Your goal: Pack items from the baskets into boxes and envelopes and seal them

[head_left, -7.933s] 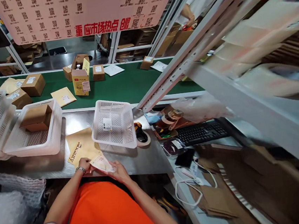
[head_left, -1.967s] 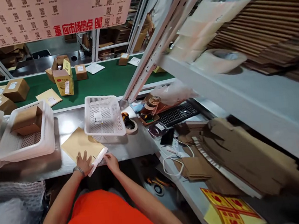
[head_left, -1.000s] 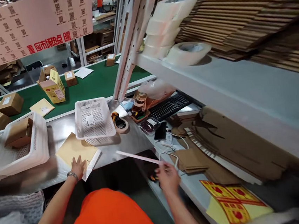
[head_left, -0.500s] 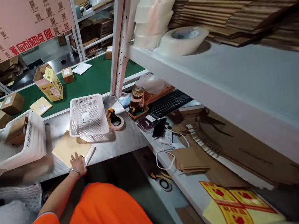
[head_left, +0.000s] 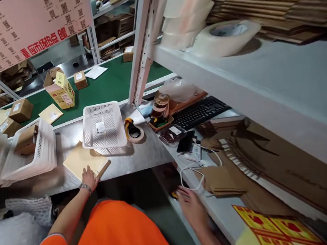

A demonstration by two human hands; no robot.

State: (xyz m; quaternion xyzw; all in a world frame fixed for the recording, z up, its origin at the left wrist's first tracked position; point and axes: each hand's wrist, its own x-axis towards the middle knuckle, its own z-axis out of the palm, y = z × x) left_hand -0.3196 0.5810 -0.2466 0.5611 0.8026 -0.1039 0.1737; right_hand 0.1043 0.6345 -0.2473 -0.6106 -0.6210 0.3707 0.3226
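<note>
My left hand (head_left: 89,179) lies open on a tan padded envelope (head_left: 78,159), fingers resting near its folded near edge, on the metal table. At the lower right, my right hand (head_left: 191,205) reaches over a low shelf with fingers stretched out and slightly bent. A yellow bit of a tape dispenser (head_left: 174,195) shows at those fingertips; the hand covers the rest, and no firm grip is visible. Beyond the envelope sits a white perforated basket (head_left: 103,124) with a label in it. Another tape dispenser (head_left: 134,131), yellow and black, lies beside the basket.
Stacked white baskets (head_left: 46,153) stand at the left. Boxes and envelopes lie on a green conveyor (head_left: 104,82). A metal post (head_left: 141,47) and a grey upper shelf (head_left: 263,78) with tape rolls rise at the right. Below are a keyboard (head_left: 198,111), white cables and flat cardboard (head_left: 222,180).
My right hand has come into view from below and now covers the dispenser on the low shelf. My left hand stays on the envelope, its fingers less spread. The view has turned slightly left.
</note>
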